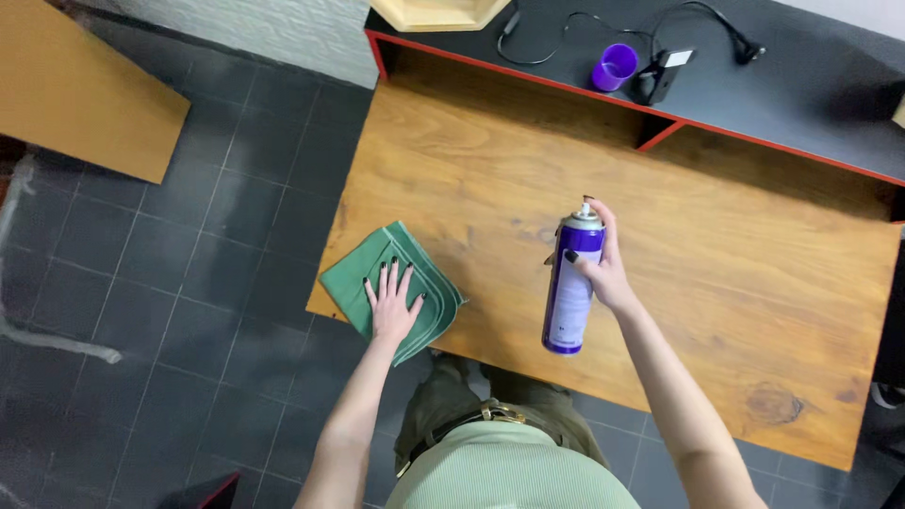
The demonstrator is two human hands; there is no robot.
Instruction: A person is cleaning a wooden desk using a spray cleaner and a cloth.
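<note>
Two hands are at work over the brown wooden tabletop [716,283]: the left hand [393,306] lies flat with fingers spread on a folded green cloth [351,283] at the tabletop's near-left corner, while the right hand [606,269] grips a tall purple-and-white spray can [571,287] above the tabletop's middle, index finger on the nozzle. This looks like the spraying step, so the next move calls for wiping with the cloth. The can's long axis runs roughly upright, nozzle end toward the tabletop's far edge.

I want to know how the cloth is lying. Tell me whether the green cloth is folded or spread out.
Folded. The green cloth shows stacked layered edges along its right side, and the left hand lies flat on it at the wooden table corner.
</note>
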